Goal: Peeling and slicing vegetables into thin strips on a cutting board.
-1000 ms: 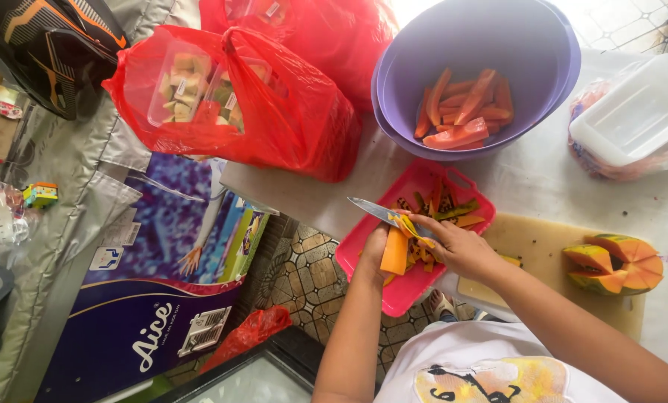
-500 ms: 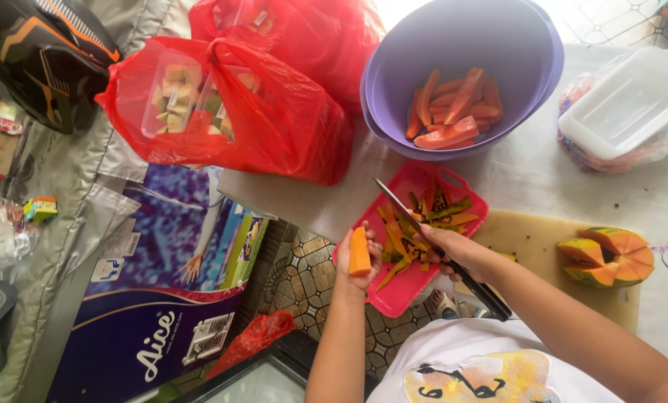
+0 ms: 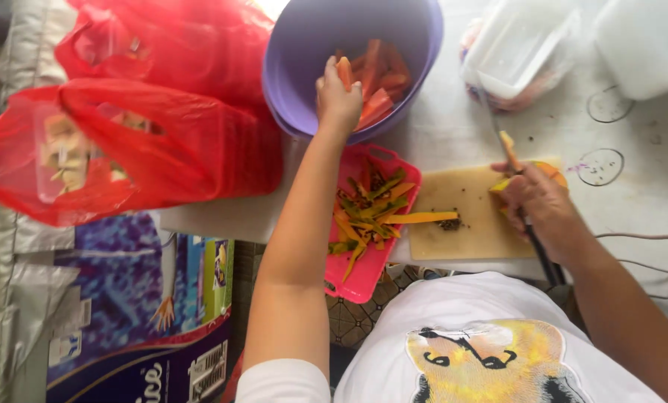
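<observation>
My left hand (image 3: 337, 101) reaches over the rim of a purple bowl (image 3: 304, 45) and holds an orange papaya slice (image 3: 344, 72) above the other peeled slices (image 3: 379, 78) inside. My right hand (image 3: 537, 203) rests at the right end of a pale cutting board (image 3: 468, 224), gripping a dark-handled knife (image 3: 498, 133) that points away from me. Under that hand lies a cut papaya piece (image 3: 544, 173), mostly hidden. A red tray (image 3: 360, 276) in front of the bowl is filled with green and orange peelings (image 3: 367, 213).
Two red plastic bags (image 3: 147, 149) with boxes inside stand at the left. A clear lidded container (image 3: 513, 45) sits in a bag at the far right. A blue printed carton (image 3: 140, 321) lies below the white table's edge.
My left hand has carried the orange slice from the red tray up to the purple bowl. My right hand with the knife has moved right, onto the papaya piece on the cutting board.
</observation>
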